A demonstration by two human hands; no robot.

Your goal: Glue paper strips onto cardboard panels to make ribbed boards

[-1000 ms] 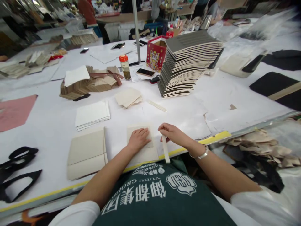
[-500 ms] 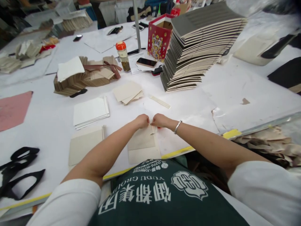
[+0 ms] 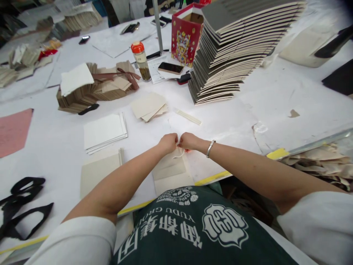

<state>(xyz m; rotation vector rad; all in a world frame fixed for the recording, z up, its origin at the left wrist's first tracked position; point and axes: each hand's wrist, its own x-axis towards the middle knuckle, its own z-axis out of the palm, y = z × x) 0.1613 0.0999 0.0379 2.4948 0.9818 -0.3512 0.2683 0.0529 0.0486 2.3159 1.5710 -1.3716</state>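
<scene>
My left hand (image 3: 168,142) and my right hand (image 3: 188,140) meet at the far end of a cream flat piece (image 3: 171,165), fingertips pinched. A narrow whitish strip (image 3: 179,154) curls out below the right fingertips. What the left fingertips grip is hidden behind the knuckles. The cream piece lies on a larger pale sheet (image 3: 175,182) at the table's front edge. A bit of red shows under my right hand. On the right wrist sits a silver bracelet (image 3: 210,148).
Left of my hands lie a white sheet stack (image 3: 104,132) and a beige stack (image 3: 96,171). Beyond are loose cream pieces (image 3: 149,106), a flat strip (image 3: 188,116), a jar (image 3: 142,62), a phone (image 3: 170,67) and a tall leaning stack of grey boards (image 3: 234,51). Black straps (image 3: 24,206) lie far left.
The whitish strip under my right hand now stands out as a longer curl. Both hands stay close together at the piece's far end. The view has tilted slightly downward.
</scene>
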